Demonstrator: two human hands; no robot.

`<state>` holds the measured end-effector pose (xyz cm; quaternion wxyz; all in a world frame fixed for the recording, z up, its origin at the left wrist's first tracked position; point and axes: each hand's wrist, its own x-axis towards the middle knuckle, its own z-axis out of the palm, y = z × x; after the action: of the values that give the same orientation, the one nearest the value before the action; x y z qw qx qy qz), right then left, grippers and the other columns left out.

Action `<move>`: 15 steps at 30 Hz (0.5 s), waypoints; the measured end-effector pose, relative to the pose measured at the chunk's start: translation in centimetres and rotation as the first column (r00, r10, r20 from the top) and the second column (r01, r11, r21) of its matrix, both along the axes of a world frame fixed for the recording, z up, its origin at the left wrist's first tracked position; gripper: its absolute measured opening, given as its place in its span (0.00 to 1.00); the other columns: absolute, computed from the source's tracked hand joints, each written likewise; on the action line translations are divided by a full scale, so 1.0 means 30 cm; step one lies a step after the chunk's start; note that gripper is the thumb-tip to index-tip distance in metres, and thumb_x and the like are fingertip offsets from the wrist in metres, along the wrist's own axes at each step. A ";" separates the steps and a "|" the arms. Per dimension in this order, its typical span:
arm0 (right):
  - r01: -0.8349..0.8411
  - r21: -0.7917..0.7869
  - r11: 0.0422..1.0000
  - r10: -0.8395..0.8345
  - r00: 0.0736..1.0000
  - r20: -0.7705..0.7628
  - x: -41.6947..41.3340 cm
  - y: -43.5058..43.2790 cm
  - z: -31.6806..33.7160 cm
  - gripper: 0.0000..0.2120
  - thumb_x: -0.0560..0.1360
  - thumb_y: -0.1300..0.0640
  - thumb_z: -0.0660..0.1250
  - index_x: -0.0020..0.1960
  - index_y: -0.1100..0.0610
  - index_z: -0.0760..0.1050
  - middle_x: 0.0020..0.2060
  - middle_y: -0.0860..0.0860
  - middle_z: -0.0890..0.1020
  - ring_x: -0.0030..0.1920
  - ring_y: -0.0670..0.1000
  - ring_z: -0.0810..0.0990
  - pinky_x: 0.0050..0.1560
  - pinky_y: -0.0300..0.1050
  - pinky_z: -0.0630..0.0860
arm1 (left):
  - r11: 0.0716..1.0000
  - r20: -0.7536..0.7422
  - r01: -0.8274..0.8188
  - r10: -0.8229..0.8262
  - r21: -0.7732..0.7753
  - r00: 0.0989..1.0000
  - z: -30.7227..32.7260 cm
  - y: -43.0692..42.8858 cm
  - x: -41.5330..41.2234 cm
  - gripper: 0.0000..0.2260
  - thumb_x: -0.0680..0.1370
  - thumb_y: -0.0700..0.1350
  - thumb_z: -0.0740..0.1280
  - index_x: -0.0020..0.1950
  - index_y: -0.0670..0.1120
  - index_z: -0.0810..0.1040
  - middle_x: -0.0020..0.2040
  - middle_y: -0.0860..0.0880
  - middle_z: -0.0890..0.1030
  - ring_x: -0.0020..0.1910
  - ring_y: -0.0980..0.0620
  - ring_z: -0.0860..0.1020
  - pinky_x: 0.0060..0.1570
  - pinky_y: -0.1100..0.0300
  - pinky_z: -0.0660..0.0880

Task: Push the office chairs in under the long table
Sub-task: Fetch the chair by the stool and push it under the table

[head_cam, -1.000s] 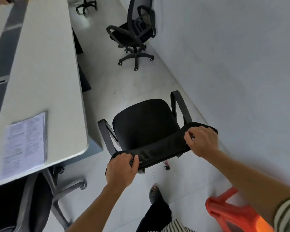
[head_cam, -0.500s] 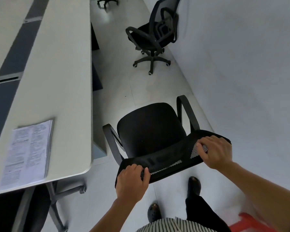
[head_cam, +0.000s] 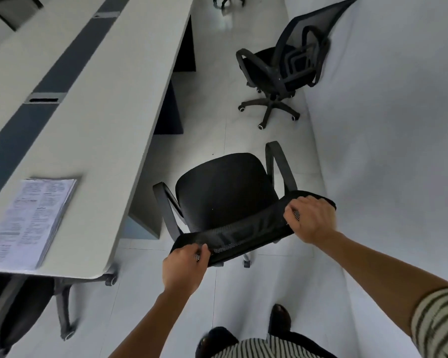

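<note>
A black office chair [head_cam: 225,187] stands in the aisle just right of the long white table [head_cam: 109,107], its seat facing away from me. My left hand [head_cam: 184,267] grips the left end of its mesh backrest top. My right hand [head_cam: 311,218] grips the right end. A second black office chair [head_cam: 277,73] stands farther along the aisle against the wall, turned toward the table. A third chair [head_cam: 34,306] sits partly under the table's near end at lower left. The wheeled base of another chair [head_cam: 228,0] shows at the top edge.
A stack of printed papers [head_cam: 29,220] lies on the table's near corner. A grey wall [head_cam: 398,151] bounds the narrow aisle on the right. Dark panels [head_cam: 171,109] hang beneath the table edge. My feet [head_cam: 279,316] stand on the tiled floor behind the chair.
I have walked forward along the aisle with the chair in both hands. The far chair now looks closer, and the orange plastic stool at lower right has left the view.
</note>
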<state>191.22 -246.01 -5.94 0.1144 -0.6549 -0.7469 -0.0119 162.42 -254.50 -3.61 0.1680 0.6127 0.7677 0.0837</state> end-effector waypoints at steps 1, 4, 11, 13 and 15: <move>-0.027 -0.012 1.000 0.027 1.000 0.016 0.023 0.045 0.001 0.19 0.73 0.46 0.52 0.35 0.53 0.76 0.26 0.46 0.74 0.28 0.49 0.71 0.32 0.41 0.64 | 1.000 0.018 -0.022 0.022 0.001 1.000 0.002 0.017 0.028 0.15 0.78 0.53 0.60 0.38 0.47 0.79 0.30 0.53 0.74 0.28 0.55 0.69 0.27 0.67 0.59; -0.103 -0.022 0.994 0.104 0.995 0.014 0.067 0.174 0.009 0.19 0.73 0.46 0.51 0.35 0.53 0.76 0.27 0.47 0.76 0.29 0.50 0.71 0.33 0.41 0.64 | 0.997 0.062 -0.083 0.083 0.006 0.995 0.009 0.082 0.085 0.14 0.78 0.52 0.60 0.40 0.47 0.79 0.32 0.53 0.75 0.29 0.55 0.70 0.28 0.68 0.61; -0.186 0.010 0.983 0.186 0.982 -0.014 0.072 0.515 -0.018 0.19 0.72 0.48 0.54 0.32 0.55 0.76 0.26 0.50 0.77 0.30 0.54 0.74 0.32 0.45 0.70 | 0.987 0.124 -0.157 0.152 0.031 0.981 -0.018 0.301 0.109 0.11 0.78 0.52 0.61 0.43 0.49 0.79 0.36 0.56 0.77 0.31 0.57 0.73 0.31 0.70 0.65; -0.205 -0.012 0.979 0.205 0.979 0.015 0.070 0.622 -0.022 0.20 0.73 0.47 0.53 0.33 0.56 0.78 0.29 0.51 0.79 0.33 0.55 0.76 0.36 0.46 0.71 | 0.985 0.129 -0.166 0.159 0.043 0.979 -0.030 0.385 0.114 0.12 0.78 0.52 0.60 0.42 0.49 0.79 0.35 0.56 0.78 0.31 0.57 0.74 0.31 0.69 0.68; -0.202 -0.032 0.979 0.205 0.974 0.096 0.060 0.728 -0.017 0.21 0.73 0.47 0.51 0.37 0.55 0.80 0.35 0.51 0.82 0.41 0.55 0.78 0.47 0.50 0.71 | 0.983 0.125 -0.180 0.176 0.023 0.976 -0.037 0.478 0.114 0.14 0.78 0.54 0.59 0.41 0.49 0.79 0.35 0.55 0.80 0.32 0.56 0.76 0.33 0.65 0.73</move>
<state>193.03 -224.16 -6.46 0.0709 -0.5747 -0.8149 -0.0245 165.85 -240.16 -4.72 0.1961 0.5379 0.8062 0.1488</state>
